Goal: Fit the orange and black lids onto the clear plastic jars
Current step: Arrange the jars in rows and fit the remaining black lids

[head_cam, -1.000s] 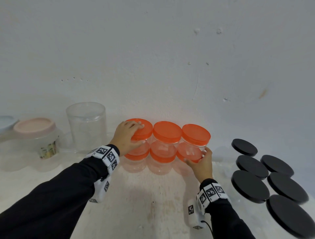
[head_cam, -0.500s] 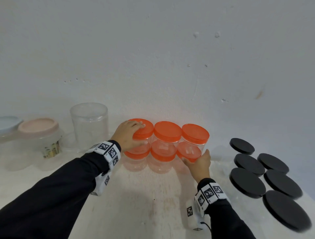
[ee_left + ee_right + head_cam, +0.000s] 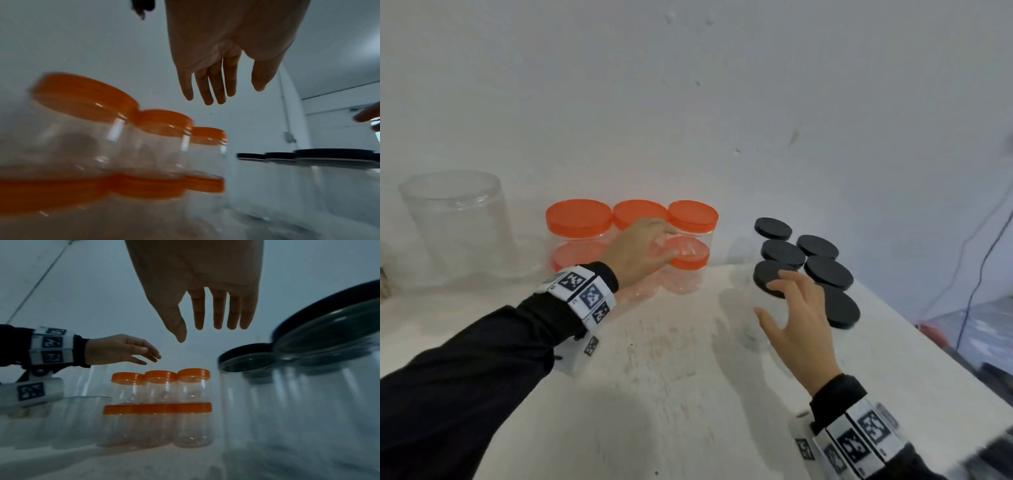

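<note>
Six orange-lidded jars (image 3: 690,251) are stacked two high against the wall on the white counter (image 3: 654,377), black-lidded jars (image 3: 784,253) clustered to their right. Left hand (image 3: 637,251) hovers over the orange stack, fingers loosely apart, seemingly not touching. Right hand (image 3: 796,318) floats spread-fingered beside the nearest black lid (image 3: 770,277), holding nothing.

Left hand (image 3: 638,250) and right hand (image 3: 796,317) outstretched, fingers straight, holding nothing.
</note>
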{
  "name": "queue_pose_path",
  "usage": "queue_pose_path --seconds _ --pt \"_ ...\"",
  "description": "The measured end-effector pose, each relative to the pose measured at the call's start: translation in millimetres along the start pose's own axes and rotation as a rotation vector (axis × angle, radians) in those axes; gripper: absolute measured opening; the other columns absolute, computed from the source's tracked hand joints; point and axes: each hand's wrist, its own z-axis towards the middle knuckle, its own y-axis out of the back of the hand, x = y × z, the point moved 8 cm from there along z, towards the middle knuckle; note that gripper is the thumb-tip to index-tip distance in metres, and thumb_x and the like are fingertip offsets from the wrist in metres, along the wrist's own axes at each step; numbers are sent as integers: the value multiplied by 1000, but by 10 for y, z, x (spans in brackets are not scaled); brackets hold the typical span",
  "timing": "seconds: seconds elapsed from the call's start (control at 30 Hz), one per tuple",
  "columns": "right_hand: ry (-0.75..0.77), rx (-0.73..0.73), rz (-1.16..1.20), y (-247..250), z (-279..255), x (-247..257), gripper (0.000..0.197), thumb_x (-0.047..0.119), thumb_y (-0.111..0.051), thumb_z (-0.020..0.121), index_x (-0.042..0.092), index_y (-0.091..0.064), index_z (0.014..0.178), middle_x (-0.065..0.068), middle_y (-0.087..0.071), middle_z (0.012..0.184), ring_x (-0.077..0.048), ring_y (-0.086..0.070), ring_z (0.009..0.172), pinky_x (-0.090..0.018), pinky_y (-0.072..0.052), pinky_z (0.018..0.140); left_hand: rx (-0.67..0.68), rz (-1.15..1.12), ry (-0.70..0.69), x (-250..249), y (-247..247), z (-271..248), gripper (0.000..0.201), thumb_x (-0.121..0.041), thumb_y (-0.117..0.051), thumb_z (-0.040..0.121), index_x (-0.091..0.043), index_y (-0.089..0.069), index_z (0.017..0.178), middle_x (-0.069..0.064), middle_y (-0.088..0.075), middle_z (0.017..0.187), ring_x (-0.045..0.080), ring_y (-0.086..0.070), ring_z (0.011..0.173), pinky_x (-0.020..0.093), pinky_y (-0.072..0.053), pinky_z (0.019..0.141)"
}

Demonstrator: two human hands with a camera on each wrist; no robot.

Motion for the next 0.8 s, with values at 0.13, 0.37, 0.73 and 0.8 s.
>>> queue_pose_path --seconds 0.13,0.37,0.73,0.8 --pt "-123 -4 -177 230 -33 -568 51 34 -82 66 12 -62 108 -16 -42 132 -41 -39 113 -50 -42 90 53 -226 116 -300 -688 54 56 -32 -70 80 -15 -48 128 0 -48 132 13 -46 119 26 -36 99" --pt "45 2 -203 268 17 -954 54 29 -85 62 16 -63 110 -13 -54 116 -38 -49 103 -52 -45 85 123 -406 371 -504 -1622 190 101 -32 -79 68 -12 -18 145 3 -25 151 15 -28 136 27 -27 105" --pt "341 195 50 414 -182 -1291 56 21 -81 68 23 -56 118 -12 -43 130 -34 -36 118 -35 -35 94 -206 -397 411 -675 -1647 152 56 -19 -78 72 -24 -42 114 -11 -50 109 0 -47 94 10 -38 74" --pt "364 236 93 436 -188 -1369 54 16 -80 71 20 -57 120 -11 -44 127 -32 -37 118 -29 -36 90 -245 -376 412 -679 -1600 152 55 -18 -79 70 -25 -43 111 -17 -49 102 -5 -46 90 11 -38 74"
